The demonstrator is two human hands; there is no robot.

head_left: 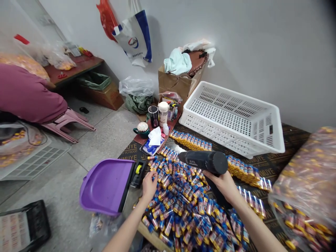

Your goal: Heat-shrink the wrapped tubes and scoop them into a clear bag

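Note:
My right hand [223, 185] is wrapped round the handle of a black hair dryer [201, 161], whose nozzle points left over a heap of small labelled tubes [181, 210] with blue and yellow ends. At the heap's left edge, my left hand [150, 183] has its fingers curled and pinched together; whatever they may hold is too small to make out. Beyond the dryer, similar tubes stand side by side in neat rows [191, 140], and more rows [243, 169] run along the right.
A white plastic crate [231, 119] stands behind the rows. Left of the heap are a tape dispenser [138, 173] and a purple dustpan [107, 185]. A mug [142, 129] and cups stand at the back. A bag of tubes [307, 189] bulges at right. Another person [28, 94] sits far left.

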